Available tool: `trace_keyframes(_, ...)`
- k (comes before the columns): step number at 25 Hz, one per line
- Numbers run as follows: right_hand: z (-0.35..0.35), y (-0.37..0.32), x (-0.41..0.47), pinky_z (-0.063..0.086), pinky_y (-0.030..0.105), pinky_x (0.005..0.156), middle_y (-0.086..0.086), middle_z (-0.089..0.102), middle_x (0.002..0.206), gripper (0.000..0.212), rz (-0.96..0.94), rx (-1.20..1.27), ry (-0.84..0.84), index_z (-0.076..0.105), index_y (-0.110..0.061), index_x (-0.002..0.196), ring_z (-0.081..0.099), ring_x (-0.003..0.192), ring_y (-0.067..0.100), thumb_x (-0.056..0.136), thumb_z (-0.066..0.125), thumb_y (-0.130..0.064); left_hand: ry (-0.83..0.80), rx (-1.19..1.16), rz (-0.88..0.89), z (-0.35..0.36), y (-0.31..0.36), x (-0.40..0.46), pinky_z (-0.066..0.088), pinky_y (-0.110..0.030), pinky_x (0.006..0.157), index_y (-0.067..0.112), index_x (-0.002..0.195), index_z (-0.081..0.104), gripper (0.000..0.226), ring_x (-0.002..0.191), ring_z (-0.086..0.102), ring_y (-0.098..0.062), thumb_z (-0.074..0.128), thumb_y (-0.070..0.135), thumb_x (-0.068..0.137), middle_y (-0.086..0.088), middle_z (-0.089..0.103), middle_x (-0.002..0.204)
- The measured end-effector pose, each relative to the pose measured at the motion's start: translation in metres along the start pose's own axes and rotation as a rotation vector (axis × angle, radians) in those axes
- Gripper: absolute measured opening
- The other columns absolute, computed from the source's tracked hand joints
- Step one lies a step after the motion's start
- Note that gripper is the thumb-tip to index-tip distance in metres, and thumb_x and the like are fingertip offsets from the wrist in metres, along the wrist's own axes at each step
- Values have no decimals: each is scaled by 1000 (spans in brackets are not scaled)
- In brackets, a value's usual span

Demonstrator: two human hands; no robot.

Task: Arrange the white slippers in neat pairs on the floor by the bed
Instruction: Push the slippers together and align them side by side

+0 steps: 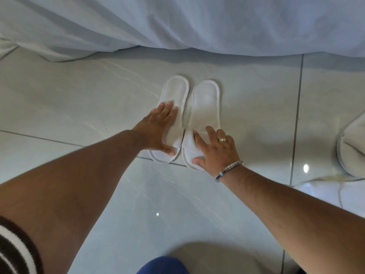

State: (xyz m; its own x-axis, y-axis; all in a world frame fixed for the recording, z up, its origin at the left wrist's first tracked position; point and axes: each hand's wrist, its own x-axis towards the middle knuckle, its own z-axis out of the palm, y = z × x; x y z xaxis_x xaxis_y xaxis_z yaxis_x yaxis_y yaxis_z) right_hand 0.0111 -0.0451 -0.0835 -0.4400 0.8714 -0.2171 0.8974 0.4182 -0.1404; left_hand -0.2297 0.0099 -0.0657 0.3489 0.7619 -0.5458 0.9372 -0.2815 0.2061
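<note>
Two white slippers lie side by side on the pale tiled floor, heels toward the bed. My left hand (pixel 158 131) rests flat on the left slipper (pixel 175 91), fingers spread over its strap and insole. My right hand (pixel 215 147) lies on the toe end of the right slipper (pixel 206 99), thumb at the toe edge, fingers across the strap. The two slippers nearly touch at the straps. Both hands press down rather than grasp.
White bed linen (pixel 177 22) hangs along the top and reaches the floor. More white slippers (pixel 353 147) lie at the right edge, partly cut off. A blue-clad knee (pixel 164 265) shows at the bottom. Bare glossy tiles (pixel 69 99) spread to the left.
</note>
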Motion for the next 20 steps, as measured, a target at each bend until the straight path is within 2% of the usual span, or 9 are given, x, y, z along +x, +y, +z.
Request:
trace_keyframes(4, 1, -5, 4, 44, 45, 82, 18, 48, 137, 90, -13, -15, 7, 44, -23, 139, 50, 109, 40, 64, 69, -64, -4, 8, -3, 2, -6, -4, -6, -37, 121, 26, 154, -18, 146, 149, -22, -18, 73, 80, 54, 1, -25, 163)
trace_keyframes(10, 0, -8, 12, 40, 45, 87, 18, 43, 140, 89, -27, 9, -19, 37, -23, 143, 46, 114, 40, 69, 65, -64, 14, 36, -3, 6, -11, -8, -5, -38, 120, 25, 154, -18, 146, 149, -21, -20, 72, 81, 53, 0, -24, 163)
trace_keyframes(20, 3, -13, 14, 38, 46, 90, 16, 36, 143, 87, -30, 28, -30, 30, -26, 145, 40, 118, 40, 73, 60, -64, -37, -24, -2, 3, -11, -3, -6, -43, 117, 25, 152, -21, 151, 148, -24, -24, 82, 71, 51, 0, -28, 162)
